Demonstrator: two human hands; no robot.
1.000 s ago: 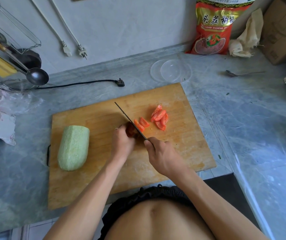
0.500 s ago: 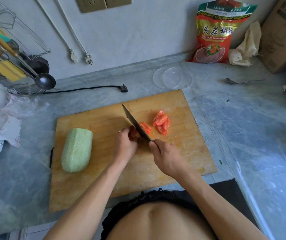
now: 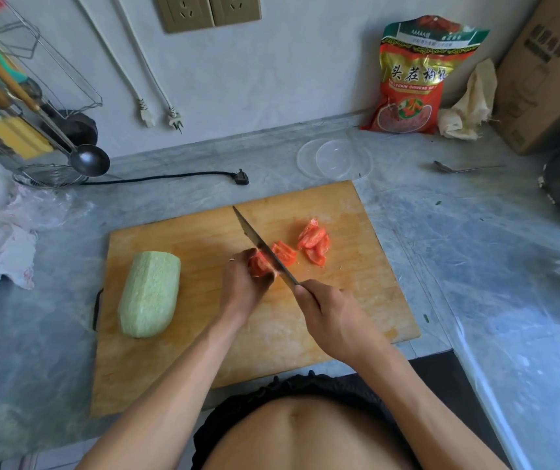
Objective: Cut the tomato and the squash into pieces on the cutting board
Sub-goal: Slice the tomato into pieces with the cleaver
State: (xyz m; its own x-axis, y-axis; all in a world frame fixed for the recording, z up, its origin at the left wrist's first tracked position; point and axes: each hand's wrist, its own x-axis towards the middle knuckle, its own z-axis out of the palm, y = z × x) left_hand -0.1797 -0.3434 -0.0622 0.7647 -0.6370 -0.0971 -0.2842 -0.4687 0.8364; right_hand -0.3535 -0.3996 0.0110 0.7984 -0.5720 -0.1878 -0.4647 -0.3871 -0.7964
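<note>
A wooden cutting board (image 3: 204, 351) lies on the grey counter. On its left side rests a peeled pale green squash (image 3: 149, 294). At the board's middle my left hand (image 3: 244, 286) grips the remaining tomato chunk (image 3: 261, 264) with curled fingers. My right hand (image 3: 333, 317) holds the handle of a knife (image 3: 265, 251), whose blade lies against the chunk's right side. A cut tomato piece (image 3: 284, 253) lies just right of the blade. A small heap of tomato wedges (image 3: 314, 242) sits farther right.
A clear plastic lid (image 3: 334, 159) lies behind the board, a black plug and cord (image 3: 243, 177) to its left. A red snack bag (image 3: 417, 76), cloth (image 3: 468, 103), cardboard box (image 3: 543, 72) and spoon (image 3: 458, 167) stand at back right. Utensil rack with ladle (image 3: 88, 159) at left.
The camera view has tilted up, showing wall sockets. The knife has shifted slightly left along the tomato chunk, and another cut piece lies right of the blade.
</note>
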